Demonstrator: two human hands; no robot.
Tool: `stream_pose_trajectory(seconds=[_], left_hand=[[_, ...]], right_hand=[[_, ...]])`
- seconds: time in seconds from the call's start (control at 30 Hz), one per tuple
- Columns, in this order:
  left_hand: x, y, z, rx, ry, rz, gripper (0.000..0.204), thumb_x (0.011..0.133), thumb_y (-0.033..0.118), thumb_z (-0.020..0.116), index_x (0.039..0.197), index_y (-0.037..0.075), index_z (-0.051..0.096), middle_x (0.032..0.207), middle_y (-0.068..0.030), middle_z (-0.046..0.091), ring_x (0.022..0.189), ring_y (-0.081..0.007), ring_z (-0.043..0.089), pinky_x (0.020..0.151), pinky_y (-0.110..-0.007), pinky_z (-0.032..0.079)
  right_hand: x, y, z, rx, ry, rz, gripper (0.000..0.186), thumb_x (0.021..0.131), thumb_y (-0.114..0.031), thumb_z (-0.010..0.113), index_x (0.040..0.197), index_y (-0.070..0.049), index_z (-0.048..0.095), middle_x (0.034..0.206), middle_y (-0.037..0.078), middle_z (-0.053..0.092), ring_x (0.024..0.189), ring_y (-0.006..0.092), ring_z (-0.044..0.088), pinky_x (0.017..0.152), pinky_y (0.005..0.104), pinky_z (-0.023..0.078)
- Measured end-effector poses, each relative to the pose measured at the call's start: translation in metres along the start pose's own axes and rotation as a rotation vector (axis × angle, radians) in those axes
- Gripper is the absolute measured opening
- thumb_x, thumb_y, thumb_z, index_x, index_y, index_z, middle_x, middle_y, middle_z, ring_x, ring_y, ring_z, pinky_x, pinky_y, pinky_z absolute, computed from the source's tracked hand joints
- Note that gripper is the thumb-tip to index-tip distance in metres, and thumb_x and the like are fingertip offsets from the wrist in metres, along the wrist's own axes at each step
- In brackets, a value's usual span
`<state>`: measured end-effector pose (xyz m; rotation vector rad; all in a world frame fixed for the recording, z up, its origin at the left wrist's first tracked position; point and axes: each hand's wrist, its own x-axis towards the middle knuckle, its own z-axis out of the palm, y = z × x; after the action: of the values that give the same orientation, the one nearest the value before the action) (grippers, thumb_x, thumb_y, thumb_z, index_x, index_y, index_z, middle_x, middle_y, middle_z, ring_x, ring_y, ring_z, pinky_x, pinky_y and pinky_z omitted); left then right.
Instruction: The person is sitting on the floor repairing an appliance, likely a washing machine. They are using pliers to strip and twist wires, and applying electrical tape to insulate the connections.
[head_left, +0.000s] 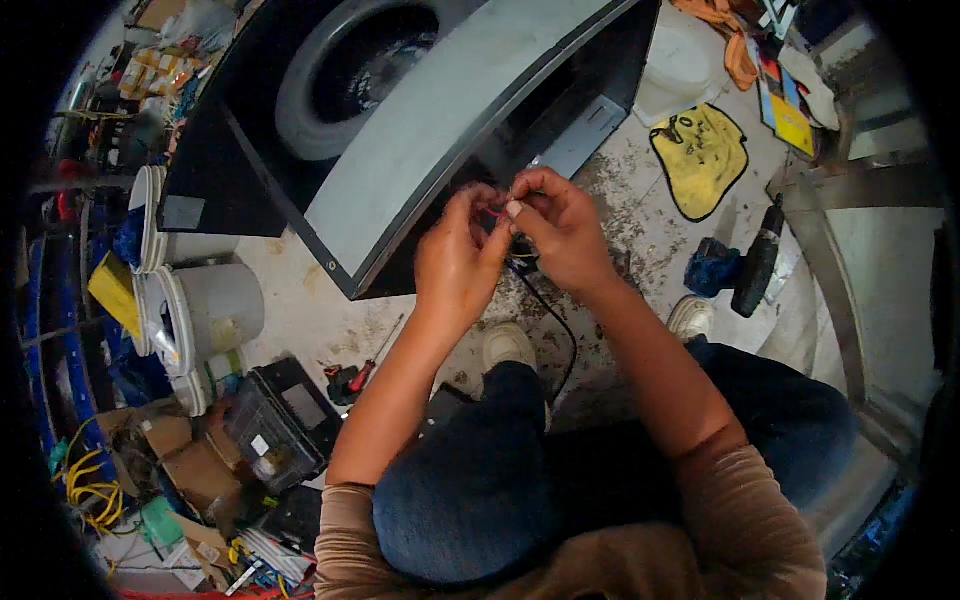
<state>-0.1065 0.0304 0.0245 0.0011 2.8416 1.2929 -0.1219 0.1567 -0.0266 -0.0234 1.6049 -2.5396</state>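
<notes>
My left hand [458, 252] and my right hand [563, 228] meet in front of a large black housing [225, 180] with a pale grey panel [430, 125]. Between the pinched fingertips of both hands runs a thin red wire [494, 212]; its ends are hidden by the fingers. A black cable [562, 325] hangs from beneath my right hand and curves across the floor between my feet. Inside the open side of the housing, beyond my hands, lies a grey metal plate [590, 135]. A round grey ring [300, 100] sits inside the housing behind the panel.
A black cordless drill [760, 262] and a yellow cloth [700, 165] lie on the dirty floor at right. White buckets [225, 300] stand at left. Below them are a red-handled screwdriver [364, 374], a black tool case [285, 425] and cardboard [200, 470]. A white basin [682, 75] sits far right.
</notes>
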Motion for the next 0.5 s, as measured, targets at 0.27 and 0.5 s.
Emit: stream_pose_trajectory(seconds=[0.27, 0.5], left_hand=[[-0.004, -0.024, 0.006, -0.111, 0.106, 0.18, 0.017, 0.084, 0.012, 0.06, 0.098, 0.005, 0.064, 0.089, -0.0157, 0.063, 0.083, -0.0347, 0.062, 0.069, -0.039, 0.049], [-0.004, -0.019, -0.002, 0.014, 0.08, 0.247, 0.014, 0.083, 0.008, 0.064, 0.094, 0.0, 0.066, 0.088, -0.0138, 0.065, 0.078, -0.0272, 0.063, 0.069, -0.031, 0.049]], right_hand=[[-0.009, -0.004, 0.011, -0.194, 0.047, -0.015, 0.015, 0.081, -0.001, 0.064, 0.095, -0.002, 0.058, 0.09, 0.004, 0.061, 0.081, 0.0102, 0.059, 0.072, 0.025, 0.048], [0.007, -0.039, -0.003, -0.761, -0.108, -0.266, 0.012, 0.073, -0.005, 0.071, 0.084, -0.002, 0.066, 0.08, 0.008, 0.063, 0.071, 0.0174, 0.063, 0.063, 0.0274, 0.049]])
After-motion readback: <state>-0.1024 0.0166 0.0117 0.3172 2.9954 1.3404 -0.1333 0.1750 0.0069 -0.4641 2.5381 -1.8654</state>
